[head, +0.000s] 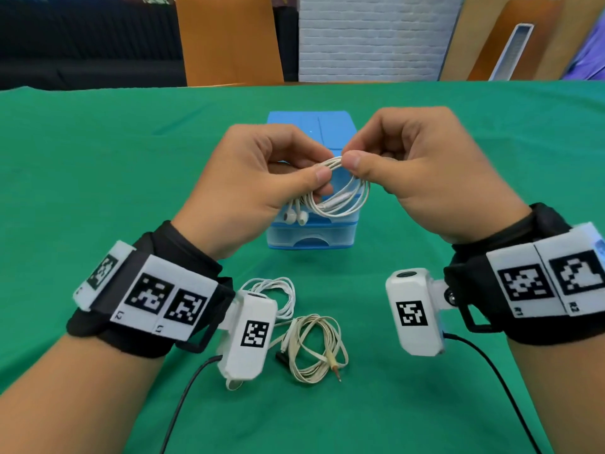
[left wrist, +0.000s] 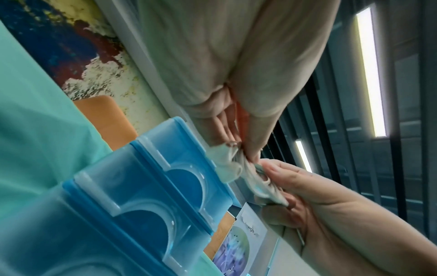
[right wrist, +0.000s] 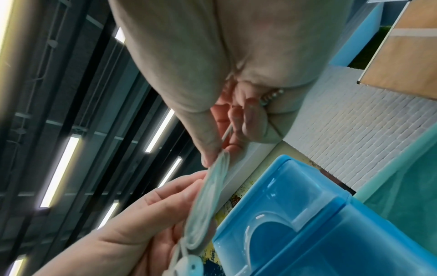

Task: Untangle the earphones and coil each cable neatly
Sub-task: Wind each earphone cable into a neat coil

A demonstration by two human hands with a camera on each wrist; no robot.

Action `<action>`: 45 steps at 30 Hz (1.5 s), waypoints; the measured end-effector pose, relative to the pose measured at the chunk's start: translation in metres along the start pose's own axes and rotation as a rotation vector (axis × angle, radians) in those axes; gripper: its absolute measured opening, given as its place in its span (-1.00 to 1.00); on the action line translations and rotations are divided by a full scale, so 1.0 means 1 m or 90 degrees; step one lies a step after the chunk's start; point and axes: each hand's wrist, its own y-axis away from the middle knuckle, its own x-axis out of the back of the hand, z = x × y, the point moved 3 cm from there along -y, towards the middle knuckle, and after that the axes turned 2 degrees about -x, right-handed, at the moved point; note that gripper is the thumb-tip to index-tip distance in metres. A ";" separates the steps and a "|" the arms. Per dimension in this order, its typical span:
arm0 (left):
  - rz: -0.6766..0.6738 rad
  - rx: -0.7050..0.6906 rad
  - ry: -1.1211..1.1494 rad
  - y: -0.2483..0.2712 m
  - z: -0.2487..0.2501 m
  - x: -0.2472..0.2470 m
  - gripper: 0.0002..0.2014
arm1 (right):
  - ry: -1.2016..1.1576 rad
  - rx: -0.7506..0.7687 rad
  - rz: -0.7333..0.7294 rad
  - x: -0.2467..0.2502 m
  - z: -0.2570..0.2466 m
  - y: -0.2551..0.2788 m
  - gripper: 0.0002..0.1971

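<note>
I hold a coiled white earphone cable in the air over a blue drawer box. My left hand pinches the coil's top between thumb and fingers. Beside it my right hand pinches the same bundle. Two earbuds dangle below the left thumb. In the left wrist view the left hand and right hand meet on the blurred cable. The right wrist view shows the right hand pinching the coil, with one earbud hanging low.
On the green tablecloth near me lie a loosely looped white earphone, partly hidden by the left wrist camera, and a loosely looped cream flat-cable earphone with a gold plug. Orange chairs stand beyond the table's far edge.
</note>
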 end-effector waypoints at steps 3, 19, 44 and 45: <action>0.015 -0.027 -0.030 0.000 0.001 0.001 -0.92 | 0.006 0.001 -0.042 0.005 -0.003 0.002 -0.92; 0.075 -0.037 0.024 -0.001 0.002 0.000 -0.93 | -0.183 -0.123 0.013 -0.002 0.005 0.004 -0.85; 0.059 -0.112 -0.085 -0.004 0.003 0.004 -0.91 | -0.635 -0.335 -0.129 -0.020 0.010 0.009 -0.68; 0.055 -0.112 -0.084 -0.004 0.003 0.005 -0.91 | -0.653 -0.331 -0.147 -0.021 0.009 0.010 -0.70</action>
